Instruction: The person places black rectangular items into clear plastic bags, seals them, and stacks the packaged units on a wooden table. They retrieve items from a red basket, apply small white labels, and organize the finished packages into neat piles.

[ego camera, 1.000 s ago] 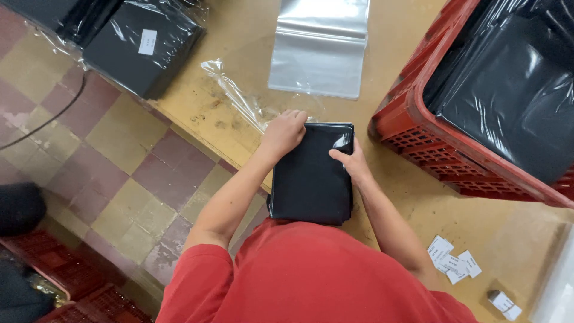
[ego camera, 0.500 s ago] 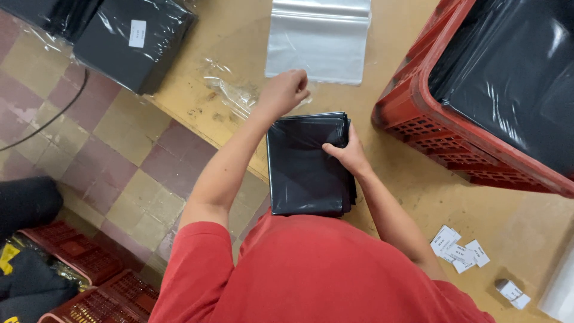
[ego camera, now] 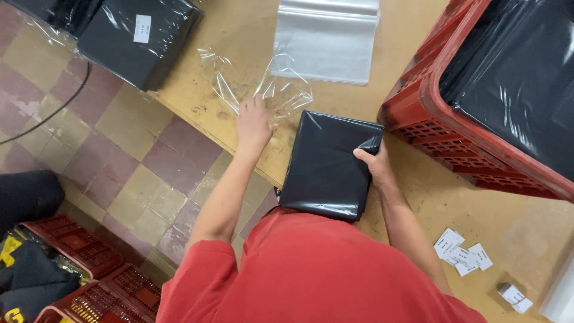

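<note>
Gripping the black folded bag stack (ego camera: 327,164) at its right edge, the right hand (ego camera: 373,164) pins it at the near tabletop (ego camera: 412,197) edge. The left hand (ego camera: 253,121) lies flat, fingers spread, on the crumpled clear plastic bag (ego camera: 263,90) beside the stack.

Folded bag stack (ego camera: 329,164) on table (ego camera: 418,203); crate (ego camera: 418,128) right; crumpled film (ego camera: 263,90) left; flat pouch (ego camera: 326,42) behind.

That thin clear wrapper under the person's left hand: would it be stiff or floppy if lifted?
Probably floppy: the clear wrapper lies crumpled and creased under the left hand. It looks very light and would likely slide on the wooden table. Its glossy film suggests it may be slippery.
</note>
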